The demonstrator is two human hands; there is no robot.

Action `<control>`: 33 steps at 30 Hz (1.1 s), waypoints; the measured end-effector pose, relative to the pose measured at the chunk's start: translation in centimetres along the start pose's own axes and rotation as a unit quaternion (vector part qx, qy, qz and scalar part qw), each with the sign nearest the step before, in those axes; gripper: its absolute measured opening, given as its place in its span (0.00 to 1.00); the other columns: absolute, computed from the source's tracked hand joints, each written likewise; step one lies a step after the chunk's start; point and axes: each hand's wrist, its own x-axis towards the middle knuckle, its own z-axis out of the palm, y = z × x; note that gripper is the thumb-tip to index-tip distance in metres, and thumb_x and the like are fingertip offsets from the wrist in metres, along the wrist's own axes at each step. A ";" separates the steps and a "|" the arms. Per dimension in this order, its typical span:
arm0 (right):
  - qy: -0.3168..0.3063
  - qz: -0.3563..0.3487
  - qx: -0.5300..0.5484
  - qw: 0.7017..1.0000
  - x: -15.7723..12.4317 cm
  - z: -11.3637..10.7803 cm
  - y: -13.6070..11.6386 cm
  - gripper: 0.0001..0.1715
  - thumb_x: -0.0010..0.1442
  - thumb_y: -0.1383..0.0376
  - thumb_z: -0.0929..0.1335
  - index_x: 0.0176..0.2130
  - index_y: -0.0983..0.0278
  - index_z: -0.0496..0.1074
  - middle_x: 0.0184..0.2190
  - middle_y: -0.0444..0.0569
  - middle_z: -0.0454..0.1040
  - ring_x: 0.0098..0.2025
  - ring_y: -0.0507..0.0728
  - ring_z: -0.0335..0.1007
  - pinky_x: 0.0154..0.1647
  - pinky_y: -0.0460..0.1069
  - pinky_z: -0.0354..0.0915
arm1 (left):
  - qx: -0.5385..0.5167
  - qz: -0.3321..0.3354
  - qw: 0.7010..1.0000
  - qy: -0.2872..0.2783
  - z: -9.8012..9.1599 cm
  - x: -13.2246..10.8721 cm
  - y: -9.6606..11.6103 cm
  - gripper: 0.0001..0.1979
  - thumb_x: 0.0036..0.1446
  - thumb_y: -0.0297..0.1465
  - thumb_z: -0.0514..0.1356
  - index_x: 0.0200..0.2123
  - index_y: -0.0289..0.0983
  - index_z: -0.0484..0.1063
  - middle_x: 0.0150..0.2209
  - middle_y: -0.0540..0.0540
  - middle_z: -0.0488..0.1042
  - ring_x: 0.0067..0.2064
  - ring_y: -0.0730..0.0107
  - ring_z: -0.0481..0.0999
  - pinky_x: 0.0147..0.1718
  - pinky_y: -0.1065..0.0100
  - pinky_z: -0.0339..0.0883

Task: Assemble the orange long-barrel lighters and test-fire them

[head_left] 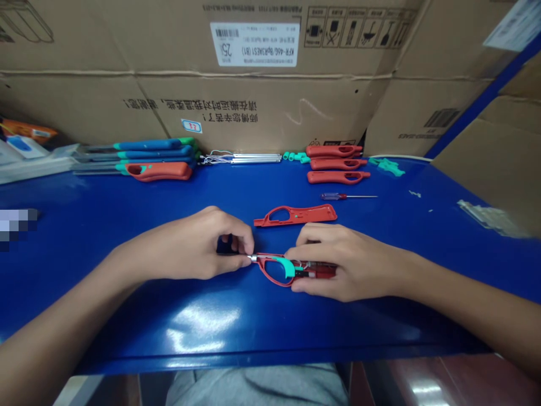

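Note:
In front of me an opened red lighter handle (269, 277) lies on the blue table with its inside facing up. A green trigger (289, 267) sits in it, beside black and clear inner parts that are partly covered. My right hand (353, 265) is closed around the wide end of this handle. At its narrow end, my left hand (211, 239) pinches a small silver metal piece (253, 258) between thumb and fingertips. The matching red half shell (316, 214) rests just behind, hollow side up, touched by neither hand.
Behind lie a screwdriver (336, 197), several red half shells (338, 178), green triggers (389, 166), green caps (296, 157) and silver tubes with wires (257, 158). Blue and red lighters (163, 171) are stacked at left. A cardboard wall (270, 90) closes the back.

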 end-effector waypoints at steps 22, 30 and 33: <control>0.008 -0.003 0.005 1.000 0.0 0.1 0.1 0.15 0.59 0.60 0.71 0.44 0.65 0.78 0.35 0.49 0.72 0.34 0.52 0.67 0.35 0.46 0.63 | -0.031 -0.002 0.999 -0.015 0.2 0.1 -0.6 0.08 0.59 0.37 0.61 0.35 0.40 0.79 0.33 0.51 0.80 0.33 0.73 0.77 0.32 0.74 0.66; 0.019 -0.016 0.011 1.000 -0.1 0.2 0.3 0.15 0.59 0.60 0.71 0.44 0.66 0.78 0.35 0.49 0.73 0.34 0.52 0.68 0.35 0.46 0.63 | -0.062 0.014 0.998 -0.003 0.5 0.5 -0.8 0.07 0.58 0.35 0.62 0.33 0.39 0.78 0.31 0.50 0.79 0.32 0.73 0.76 0.31 0.73 0.65; 0.020 -0.018 0.012 1.000 -0.1 0.2 0.4 0.15 0.59 0.60 0.71 0.44 0.66 0.78 0.35 0.50 0.73 0.34 0.52 0.68 0.35 0.47 0.64 | -0.078 0.006 0.997 -0.003 0.5 0.5 -0.7 0.07 0.57 0.35 0.63 0.31 0.38 0.79 0.29 0.50 0.79 0.30 0.73 0.75 0.30 0.73 0.65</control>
